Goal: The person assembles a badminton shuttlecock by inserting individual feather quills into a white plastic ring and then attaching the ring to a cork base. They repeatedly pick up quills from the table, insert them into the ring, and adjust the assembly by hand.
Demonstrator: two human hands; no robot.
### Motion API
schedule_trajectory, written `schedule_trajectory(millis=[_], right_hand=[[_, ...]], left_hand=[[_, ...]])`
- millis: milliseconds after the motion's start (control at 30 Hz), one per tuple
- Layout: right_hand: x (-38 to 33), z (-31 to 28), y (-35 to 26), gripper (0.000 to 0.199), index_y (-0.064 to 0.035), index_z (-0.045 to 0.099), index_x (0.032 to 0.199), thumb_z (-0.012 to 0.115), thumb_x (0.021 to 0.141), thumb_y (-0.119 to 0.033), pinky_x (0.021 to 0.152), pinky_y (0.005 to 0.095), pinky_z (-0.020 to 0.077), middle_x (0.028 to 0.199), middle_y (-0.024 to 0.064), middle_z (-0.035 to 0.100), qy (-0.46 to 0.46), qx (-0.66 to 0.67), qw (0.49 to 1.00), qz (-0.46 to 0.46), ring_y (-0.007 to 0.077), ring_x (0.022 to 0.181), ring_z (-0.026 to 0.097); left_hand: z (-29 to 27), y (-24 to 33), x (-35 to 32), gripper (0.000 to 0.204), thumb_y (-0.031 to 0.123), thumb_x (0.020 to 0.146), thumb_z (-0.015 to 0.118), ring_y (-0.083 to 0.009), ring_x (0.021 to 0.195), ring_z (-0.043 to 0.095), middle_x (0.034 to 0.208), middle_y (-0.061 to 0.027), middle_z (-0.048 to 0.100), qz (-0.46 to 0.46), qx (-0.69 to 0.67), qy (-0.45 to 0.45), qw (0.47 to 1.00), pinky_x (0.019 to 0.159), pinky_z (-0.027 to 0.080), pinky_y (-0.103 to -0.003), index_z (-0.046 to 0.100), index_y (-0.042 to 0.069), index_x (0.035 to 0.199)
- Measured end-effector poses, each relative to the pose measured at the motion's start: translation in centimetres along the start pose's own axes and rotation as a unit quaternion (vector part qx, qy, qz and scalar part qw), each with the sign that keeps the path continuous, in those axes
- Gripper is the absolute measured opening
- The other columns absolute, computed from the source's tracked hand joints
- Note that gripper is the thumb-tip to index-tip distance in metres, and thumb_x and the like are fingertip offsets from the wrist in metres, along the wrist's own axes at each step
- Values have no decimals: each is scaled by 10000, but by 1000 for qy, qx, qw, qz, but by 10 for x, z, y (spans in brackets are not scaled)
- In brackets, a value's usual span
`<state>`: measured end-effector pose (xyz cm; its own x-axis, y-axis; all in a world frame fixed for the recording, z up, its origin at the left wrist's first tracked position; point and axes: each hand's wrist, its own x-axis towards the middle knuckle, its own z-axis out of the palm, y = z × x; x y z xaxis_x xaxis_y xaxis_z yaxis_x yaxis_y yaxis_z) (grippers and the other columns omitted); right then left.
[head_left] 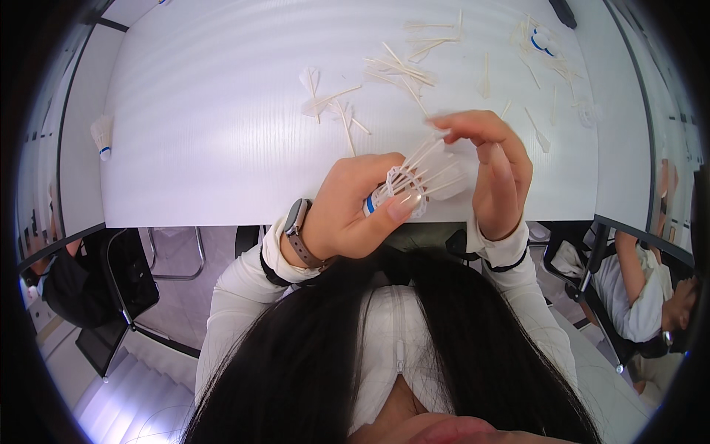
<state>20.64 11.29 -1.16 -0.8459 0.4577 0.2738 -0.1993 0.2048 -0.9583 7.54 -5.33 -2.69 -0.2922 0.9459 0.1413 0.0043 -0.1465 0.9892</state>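
Observation:
In my left hand (347,203) I hold a feather shuttlecock (436,177) by its blue-banded base end, the thumb pressed along the quills. Its feathers fan out to the right, and several bare quills show on the near side. My right hand (499,166) is raised beside the feather tips, with its fingers curved and apart from the thumb. The index fingertip is at the top feather edge; whether it touches cannot be made out. Beyond the hands, a small pile of loose feathers (403,72) lies on the white table (207,148).
More loose feathers (316,95) lie left of that pile. At the far right are two blue-banded shuttlecock bases (542,42) among scattered quills. A whole shuttlecock (102,138) lies by the left edge. Partitions flank the table; a person (640,288) sits at the right.

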Motion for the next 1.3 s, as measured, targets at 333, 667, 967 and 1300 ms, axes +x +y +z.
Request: schedule_trajectory(millis=[333, 667, 967, 1300], right_hand=[[-5, -1, 2, 22, 27, 677, 854, 671, 865, 8, 668, 273, 467, 810, 93, 692, 22, -60, 998, -27, 163, 707, 611], [7, -15, -7, 148, -23, 692, 889, 782, 777, -56, 673, 259, 463, 819, 64, 702, -113, -40, 992, 28, 146, 717, 615], [7, -38, -19, 147, -27, 764, 922, 796, 778, -27, 666, 246, 495, 830, 69, 742, -221, -99, 967, 82, 136, 720, 668], [8, -44, -25, 95, 0, 767, 880, 750, 796, 41, 630, 237, 508, 771, 89, 738, -224, -76, 965, 115, 139, 674, 683]], left_hand=[[2, -4, 5, 255, 266, 900, 598, -286, 573, 550, 664, -107, 583, 52, 39, -7, 998, 552, 443, -357, 615, 33, 798], [2, -10, 5, 225, 267, 828, 667, -290, 561, 565, 645, -95, 591, 96, 85, -4, 992, 528, 437, -362, 615, 56, 769], [4, -10, 8, 279, 296, 715, 782, -293, 510, 552, 578, -84, 552, 115, 177, -34, 977, 480, 405, -360, 635, 62, 751], [2, -11, 7, 331, 409, 818, 775, -243, 612, 592, 701, -51, 616, 167, 224, 23, 960, 569, 436, -335, 673, 105, 902]])
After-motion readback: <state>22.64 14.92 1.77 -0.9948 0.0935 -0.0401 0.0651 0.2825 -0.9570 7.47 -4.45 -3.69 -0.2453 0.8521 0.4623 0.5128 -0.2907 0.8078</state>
